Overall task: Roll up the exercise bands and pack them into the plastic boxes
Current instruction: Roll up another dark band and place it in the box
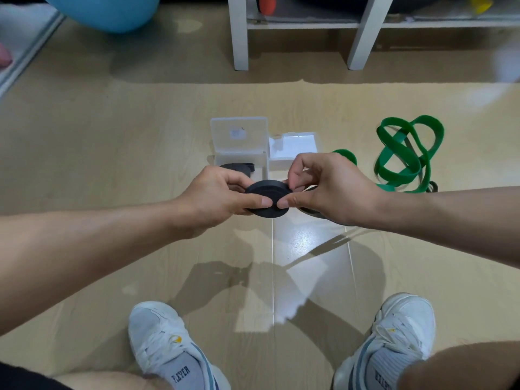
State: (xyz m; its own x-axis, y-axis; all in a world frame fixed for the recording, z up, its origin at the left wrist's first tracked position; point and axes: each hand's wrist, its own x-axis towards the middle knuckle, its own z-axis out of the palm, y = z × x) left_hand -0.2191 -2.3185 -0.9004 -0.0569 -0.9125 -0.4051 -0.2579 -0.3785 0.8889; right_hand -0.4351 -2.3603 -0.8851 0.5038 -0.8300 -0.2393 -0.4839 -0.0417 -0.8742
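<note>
Left hand: the left hand pinches the near-left edge of the black band roll, thumb on top, fingers curled beneath.
Black band roll: a tight flat coil held in the air between both hands, above the floor and just in front of the boxes; it is not yet in either one.
Right hand: the right hand grips the roll's right edge between thumb and forefinger, the other fingers curled; a dark loose tail shows under the palm, so the last stretch probably remains unwound.
Risk: if either pinch slackens, the coil would likely spring open or telescope, because only finger pressure holds it; the free tail could also snag on a box rim on the way in.
Left box: the open clear plastic box, lid raised, sits behind the hands; something black already lies inside, partly hidden by the left hand, which may leave little room.
Right box: a second clear plastic box stands just beside the first; its inside is hard to read.
Small green roll: a rolled green band peeks out behind the right hand.
Loose green band: a tangled green band lies on the floor further right, not rolled.
Surroundings: white shelf legs stand beyond the boxes, a blue ball is at top left, and white shoes are at the bottom.
</note>
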